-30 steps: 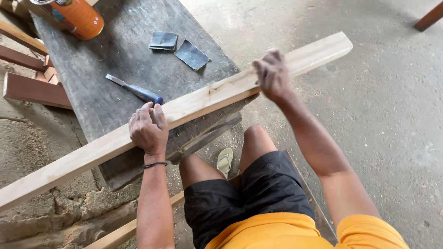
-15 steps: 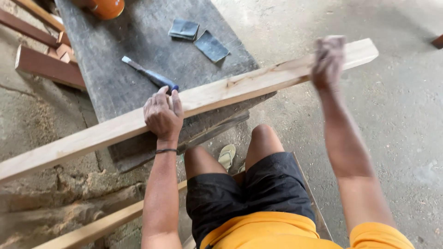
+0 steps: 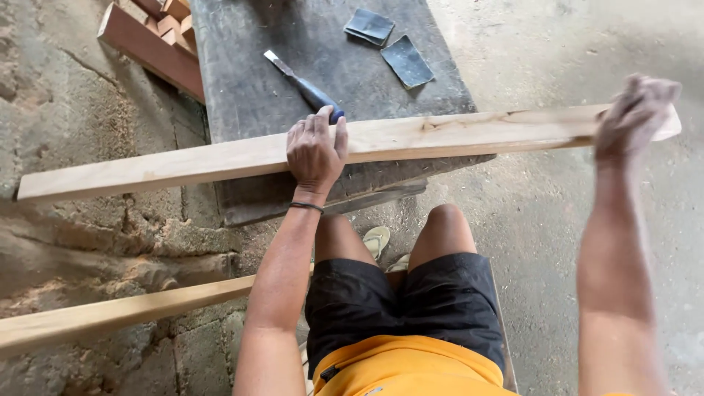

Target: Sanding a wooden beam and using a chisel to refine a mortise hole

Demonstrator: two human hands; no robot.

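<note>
A long pale wooden plank [image 3: 220, 161] lies crosswise over the near edge of the dark tabletop [image 3: 249, 88], both ends overhanging: the left end juts out over cracked, dusty ground toward 9 o'clock, the right end hangs in open air toward 3 o'clock above bare concrete floor [image 3: 557, 205]. The left hand [image 3: 315, 152] presses flat on the plank's middle, fingers spread over its far edge. The right hand [image 3: 634, 110] sits at the plank's right tip, blurred; it covers the end, but whether it grips cannot be told. The two hands are well apart.

Just beyond the left hand's fingertips, toward 12 o'clock, a blue-handled chisel [image 3: 302, 85] lies on the tabletop, its handle end nearly touching the plank. Further back, at 1 o'clock, two dark sandpaper pieces [image 3: 389, 44] lie side by side. Reddish timber offcuts [image 3: 150, 48] rest off the tabletop's left edge at 11 o'clock. A second pale batten [image 3: 110, 314] runs across the ground at 8 o'clock, near the person's left arm. A sandal [image 3: 377, 240] shows between the knees.
</note>
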